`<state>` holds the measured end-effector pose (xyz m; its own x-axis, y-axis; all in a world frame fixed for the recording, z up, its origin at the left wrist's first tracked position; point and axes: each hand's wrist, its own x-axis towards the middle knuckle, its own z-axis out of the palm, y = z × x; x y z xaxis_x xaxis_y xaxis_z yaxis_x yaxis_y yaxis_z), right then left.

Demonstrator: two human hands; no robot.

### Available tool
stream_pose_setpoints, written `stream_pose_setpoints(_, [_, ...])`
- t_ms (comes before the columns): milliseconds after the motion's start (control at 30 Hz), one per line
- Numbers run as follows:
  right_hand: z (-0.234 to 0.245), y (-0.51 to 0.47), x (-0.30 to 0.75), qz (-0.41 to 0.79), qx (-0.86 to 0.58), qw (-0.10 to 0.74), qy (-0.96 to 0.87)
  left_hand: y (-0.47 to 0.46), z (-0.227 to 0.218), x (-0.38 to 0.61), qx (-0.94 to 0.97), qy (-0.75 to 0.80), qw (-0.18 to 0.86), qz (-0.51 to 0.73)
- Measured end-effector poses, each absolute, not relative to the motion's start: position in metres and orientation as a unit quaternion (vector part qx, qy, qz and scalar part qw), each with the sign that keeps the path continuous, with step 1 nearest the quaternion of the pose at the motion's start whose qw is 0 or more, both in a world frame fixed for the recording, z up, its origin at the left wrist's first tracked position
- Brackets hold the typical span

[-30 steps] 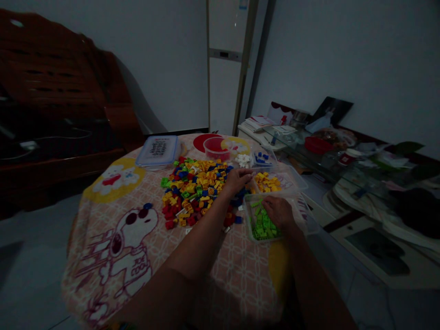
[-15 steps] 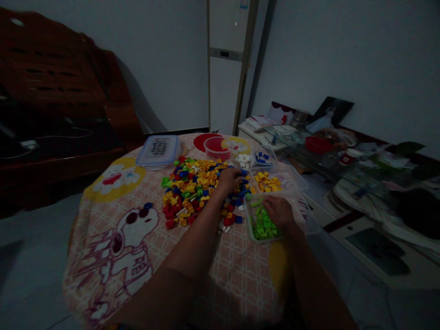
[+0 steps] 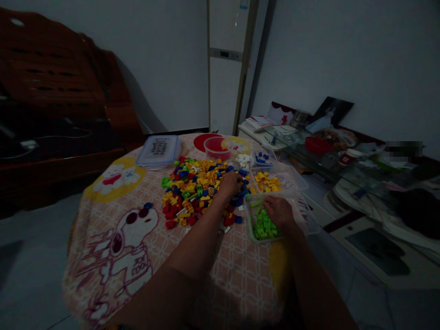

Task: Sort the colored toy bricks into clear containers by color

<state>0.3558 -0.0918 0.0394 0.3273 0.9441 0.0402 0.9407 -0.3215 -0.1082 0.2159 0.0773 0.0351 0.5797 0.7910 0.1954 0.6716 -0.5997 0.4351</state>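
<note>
My left hand (image 3: 230,184) reaches over the right side of a heap of mixed toy building bricks (image 3: 192,188). Its fingers are curled down among blue bricks, and what they hold, if anything, is hidden. My right hand (image 3: 280,211) lies over the clear plastic box of green bricks (image 3: 264,224), its wrist crossing the box's right side. The fingers of that hand are pressed together, and I cannot make out anything in them. Just behind this box, yellow bricks (image 3: 268,182) lie in another clear container.
Farther back stand a clear box with blue bricks (image 3: 263,157), a pile of white bricks (image 3: 243,160) and a round tub (image 3: 217,149) with red pieces. A lidded container (image 3: 160,150) sits at the back left of the cloth-covered table (image 3: 113,220). A cluttered glass shelf (image 3: 323,160) runs along the right.
My left hand has shifted slightly down and toward me over the heap, its fingers curling more. My right hand stays at the green box.
</note>
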Motion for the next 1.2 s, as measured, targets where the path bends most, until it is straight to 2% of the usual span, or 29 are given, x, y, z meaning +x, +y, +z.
stream_pose_setpoints(200, [0.038, -0.091, 0.356, 0.013, -0.817, 0.050, -0.575, 0.077, 0.033, 0.218, 0.864, 0.429, 0.180, 0.195])
stream_pose_setpoints(500, [0.039, -0.092, 0.356, 0.016, -0.816, 0.052, -0.575, 0.084, 0.041, 0.212, 0.816, 0.428, 0.233, 0.312])
stream_pose_setpoints(767, [0.043, -0.092, 0.353, 0.021, -0.817, 0.051, -0.574, 0.072, 0.033, 0.234, 0.738, 0.360, 0.438, 0.365])
stream_pose_setpoints(933, [0.042, -0.093, 0.354, 0.017, -0.813, 0.055, -0.579, 0.058, 0.030, 0.249, 0.702, 0.289, 0.550, 0.348])
stream_pose_setpoints(1033, [0.043, -0.093, 0.354, 0.021, -0.813, 0.054, -0.579, 0.060, 0.032, 0.247, 0.716, 0.268, 0.544, 0.346])
stream_pose_setpoints(1200, [0.043, -0.092, 0.354, 0.024, -0.816, 0.045, -0.576, 0.088, 0.042, 0.219, 0.754, 0.328, 0.443, 0.357])
